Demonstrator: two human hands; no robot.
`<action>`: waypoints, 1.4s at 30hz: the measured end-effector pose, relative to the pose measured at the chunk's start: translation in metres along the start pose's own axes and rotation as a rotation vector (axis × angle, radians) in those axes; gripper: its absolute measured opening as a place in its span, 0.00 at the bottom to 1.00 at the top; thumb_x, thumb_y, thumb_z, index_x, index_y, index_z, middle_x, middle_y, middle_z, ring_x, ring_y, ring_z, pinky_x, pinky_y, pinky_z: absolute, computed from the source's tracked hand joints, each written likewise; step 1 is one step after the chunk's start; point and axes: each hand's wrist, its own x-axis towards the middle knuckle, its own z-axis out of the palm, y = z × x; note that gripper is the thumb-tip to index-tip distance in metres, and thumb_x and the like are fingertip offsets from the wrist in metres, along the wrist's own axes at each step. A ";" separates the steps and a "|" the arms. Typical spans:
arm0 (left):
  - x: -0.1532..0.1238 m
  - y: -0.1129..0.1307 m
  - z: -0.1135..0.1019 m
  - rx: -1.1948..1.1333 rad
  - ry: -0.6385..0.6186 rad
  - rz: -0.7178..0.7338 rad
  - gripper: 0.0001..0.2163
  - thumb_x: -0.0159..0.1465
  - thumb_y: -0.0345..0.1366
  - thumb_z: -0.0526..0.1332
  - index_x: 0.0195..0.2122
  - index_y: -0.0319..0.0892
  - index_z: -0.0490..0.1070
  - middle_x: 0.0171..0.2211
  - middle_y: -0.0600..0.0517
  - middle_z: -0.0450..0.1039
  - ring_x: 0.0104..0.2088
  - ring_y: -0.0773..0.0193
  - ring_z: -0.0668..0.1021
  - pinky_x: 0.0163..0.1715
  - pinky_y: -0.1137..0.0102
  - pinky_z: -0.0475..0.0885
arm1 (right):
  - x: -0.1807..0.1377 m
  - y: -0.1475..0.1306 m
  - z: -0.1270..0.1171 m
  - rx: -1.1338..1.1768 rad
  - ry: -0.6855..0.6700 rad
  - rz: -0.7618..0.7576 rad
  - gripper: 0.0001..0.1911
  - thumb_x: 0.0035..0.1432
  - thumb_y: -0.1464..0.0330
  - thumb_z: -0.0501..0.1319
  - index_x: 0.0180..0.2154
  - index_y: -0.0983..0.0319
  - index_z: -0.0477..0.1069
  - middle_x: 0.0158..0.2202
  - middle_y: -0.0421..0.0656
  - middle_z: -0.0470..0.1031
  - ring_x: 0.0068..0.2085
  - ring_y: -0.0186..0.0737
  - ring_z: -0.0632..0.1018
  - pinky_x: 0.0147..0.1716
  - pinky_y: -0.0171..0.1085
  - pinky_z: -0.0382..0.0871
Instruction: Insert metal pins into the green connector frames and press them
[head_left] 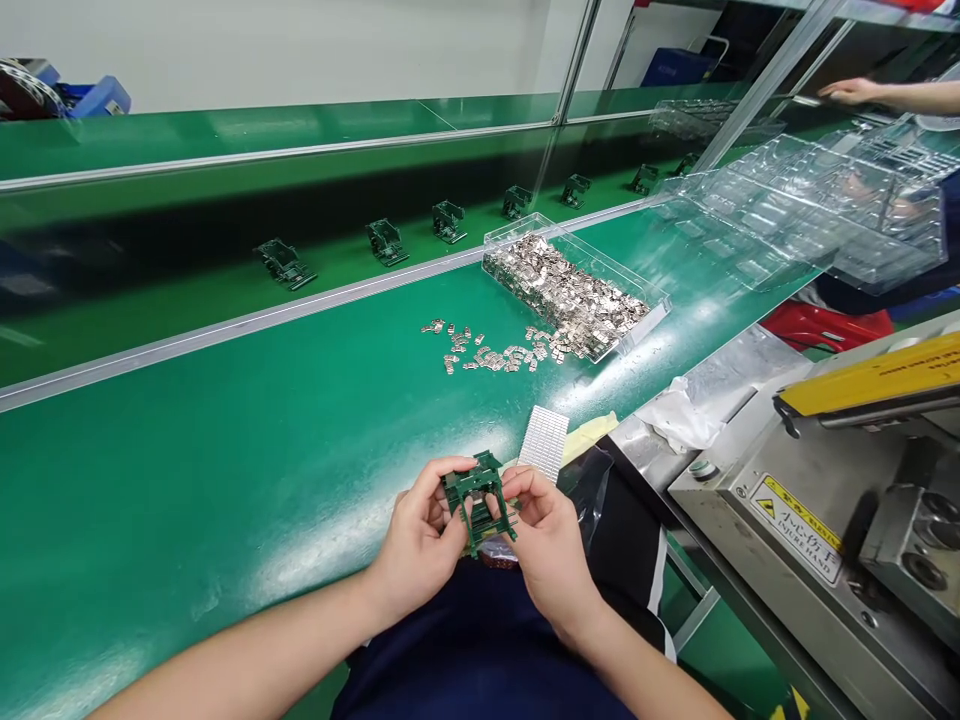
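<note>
Our left hand (420, 540) and right hand (547, 540) pinch a small green part (480, 500) between the fingertips, just over our lap by the near edge of the table. We think the work is partway done: more parts like it (386, 241) sit in a row on the far belt, but the clear box (570, 290) is full of shiny clips, with loose clips (487, 352) beside it. Our fingers hide whether a clip is in the part.

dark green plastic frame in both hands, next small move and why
Probably free the right hand and reach for the small silver metal clips loose on the green table; the left hand also grips the dark green plastic frame.
</note>
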 end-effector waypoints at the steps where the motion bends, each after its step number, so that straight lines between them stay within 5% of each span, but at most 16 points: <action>1: 0.000 0.001 0.001 -0.004 0.002 -0.002 0.13 0.63 0.37 0.60 0.48 0.44 0.64 0.31 0.54 0.71 0.27 0.70 0.72 0.26 0.77 0.68 | 0.000 0.000 0.000 0.006 0.008 0.011 0.14 0.47 0.65 0.73 0.26 0.61 0.68 0.30 0.40 0.66 0.33 0.37 0.69 0.33 0.34 0.66; 25: 0.000 0.006 0.007 -0.002 -0.026 -0.050 0.12 0.62 0.36 0.61 0.46 0.43 0.65 0.31 0.53 0.71 0.27 0.69 0.72 0.27 0.76 0.69 | -0.010 0.009 -0.002 0.100 0.124 0.027 0.15 0.44 0.66 0.74 0.24 0.61 0.68 0.31 0.40 0.68 0.34 0.38 0.70 0.33 0.35 0.67; 34: -0.006 0.009 0.026 0.011 -0.083 -0.046 0.12 0.60 0.33 0.63 0.45 0.43 0.66 0.30 0.54 0.71 0.26 0.70 0.72 0.26 0.77 0.69 | -0.025 0.000 -0.020 0.037 0.143 -0.043 0.13 0.49 0.66 0.71 0.25 0.61 0.67 0.30 0.41 0.66 0.33 0.38 0.70 0.30 0.34 0.68; 38: 0.015 0.018 0.041 0.006 -0.101 0.009 0.13 0.60 0.34 0.63 0.45 0.42 0.66 0.35 0.51 0.72 0.31 0.68 0.75 0.31 0.76 0.72 | -0.028 0.007 -0.048 0.036 0.250 -0.065 0.10 0.55 0.63 0.67 0.33 0.60 0.70 0.32 0.40 0.69 0.34 0.36 0.71 0.34 0.34 0.71; 42: 0.068 0.019 0.069 -0.051 -0.034 0.117 0.14 0.58 0.32 0.63 0.45 0.41 0.64 0.37 0.51 0.72 0.37 0.67 0.76 0.36 0.74 0.73 | -0.020 0.025 -0.071 0.104 0.331 0.069 0.15 0.52 0.59 0.69 0.37 0.61 0.73 0.33 0.42 0.72 0.36 0.38 0.73 0.35 0.36 0.73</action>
